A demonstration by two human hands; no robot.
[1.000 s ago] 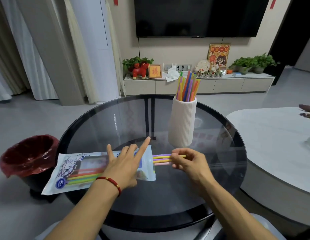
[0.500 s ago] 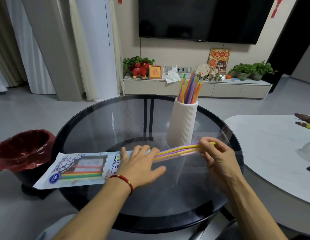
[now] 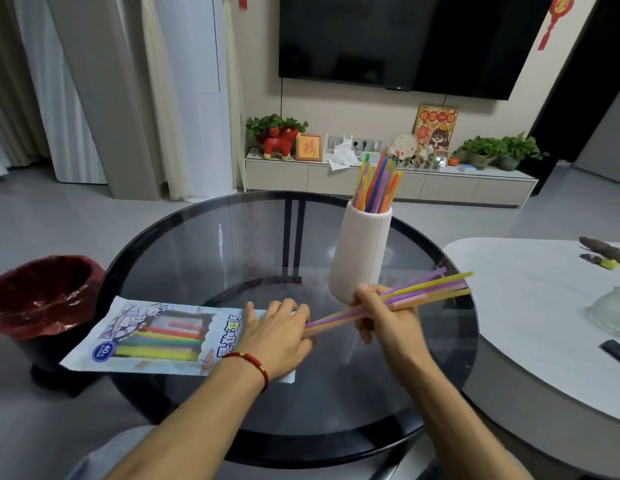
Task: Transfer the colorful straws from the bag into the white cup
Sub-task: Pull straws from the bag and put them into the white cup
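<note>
A printed plastic straw bag (image 3: 156, 336) lies flat on the round glass table (image 3: 232, 244), with red, green and yellow straws still showing through its window. My left hand (image 3: 277, 336) presses flat on the bag's open right end. My right hand (image 3: 388, 318) grips a small bundle of purple and yellow straws (image 3: 429, 287), drawn out to the right and tilted upward; their near ends still reach the bag's mouth by my left fingers. The ribbed white cup (image 3: 360, 252) stands upright just behind my right hand, holding several colorful straws (image 3: 377, 185).
A bin with a red liner (image 3: 41, 296) stands on the floor left of the table. A white table (image 3: 544, 306) at the right carries a glass dish (image 3: 611, 311) and small objects. A TV cabinet with plants and ornaments lines the far wall.
My right hand has pulled the purple and yellow straws further out of the bag to the right and raised their far ends. My left hand stays pressed on the bag.
</note>
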